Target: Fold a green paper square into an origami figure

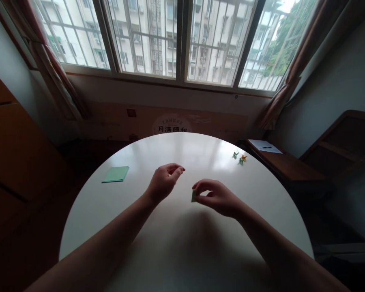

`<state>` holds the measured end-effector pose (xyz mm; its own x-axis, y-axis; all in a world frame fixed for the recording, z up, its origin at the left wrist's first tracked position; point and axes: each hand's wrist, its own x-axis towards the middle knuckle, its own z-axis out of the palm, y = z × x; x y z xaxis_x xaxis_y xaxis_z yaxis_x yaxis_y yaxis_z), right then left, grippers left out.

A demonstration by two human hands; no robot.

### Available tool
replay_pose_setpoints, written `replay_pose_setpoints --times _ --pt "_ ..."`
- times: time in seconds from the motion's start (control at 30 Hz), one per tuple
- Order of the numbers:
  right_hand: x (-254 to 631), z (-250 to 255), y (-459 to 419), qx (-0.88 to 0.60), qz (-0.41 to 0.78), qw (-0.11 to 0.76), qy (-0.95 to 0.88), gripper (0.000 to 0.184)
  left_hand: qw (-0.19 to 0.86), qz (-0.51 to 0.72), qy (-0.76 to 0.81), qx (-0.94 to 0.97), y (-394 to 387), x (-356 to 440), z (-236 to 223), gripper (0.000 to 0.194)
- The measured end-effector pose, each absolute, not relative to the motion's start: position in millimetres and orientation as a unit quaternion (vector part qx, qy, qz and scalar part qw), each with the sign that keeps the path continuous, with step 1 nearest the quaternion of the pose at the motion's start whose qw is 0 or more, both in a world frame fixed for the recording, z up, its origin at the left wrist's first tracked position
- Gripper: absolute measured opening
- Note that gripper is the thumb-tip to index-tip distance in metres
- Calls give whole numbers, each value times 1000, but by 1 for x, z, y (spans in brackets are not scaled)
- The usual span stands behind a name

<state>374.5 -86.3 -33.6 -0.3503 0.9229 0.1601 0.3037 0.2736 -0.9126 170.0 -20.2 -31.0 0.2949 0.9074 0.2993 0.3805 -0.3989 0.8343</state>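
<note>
Two bare hands worked over a round white table, seen from the wearer's head. The right hand grasps a small piece of green paper between the thumb and fingertips; the fingers arch so that a rounded gap shows between the index finger and the thumb, and the paper projects from the tips toward the left, its lower edge pointing down. The piece is near the middle of the table and appears to be held above the surface, with a soft shadow lying below the hand. The left hand is slightly farther from the wearer, near the paper but apart from it; its fingers are curled and its thumb is drawn in toward the fingertips, which point to the right. Whether anything small is pinched there cannot be told. The two hands do not touch. On the left part of the table lies a stack of green sheets, well apart from both hands. Near the far right edge stand three small figures, two green and one orange, the orange one close beside the nearer green one. Beyond the table, a barred window spans the wall.
</note>
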Motion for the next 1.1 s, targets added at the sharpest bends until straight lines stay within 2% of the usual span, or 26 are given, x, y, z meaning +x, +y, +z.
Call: replay_pose_setpoints --times 0.1,0.17,0.27,0.4,0.5,0.67,0.93,1.1 --pt "374 -43 -82 -471 500 466 -558 21 398 383 422 719 -26 178 -34 39" --pt "372 -45 -83 -470 534 501 -493 26 439 355 404 720 -33 185 -35 39" --pt "368 -44 -87 -458 550 521 -464 30 530 306 384 691 -43 192 -34 35" --pt "366 -40 -93 -437 568 536 -445 33 590 310 388 636 -46 194 -28 29" --pt "367 -37 -95 -432 586 536 -427 40 590 331 396 622 -46 192 -24 28" --pt "369 -37 -94 -435 608 499 -438 29 534 331 416 657 -48 189 -23 23" --pt "368 -42 -92 -442 628 459 -447 24 506 330 413 681 -49 191 -20 18" --pt "367 -41 -93 -446 604 472 -463 20 498 328 409 691 -49 190 -20 18"
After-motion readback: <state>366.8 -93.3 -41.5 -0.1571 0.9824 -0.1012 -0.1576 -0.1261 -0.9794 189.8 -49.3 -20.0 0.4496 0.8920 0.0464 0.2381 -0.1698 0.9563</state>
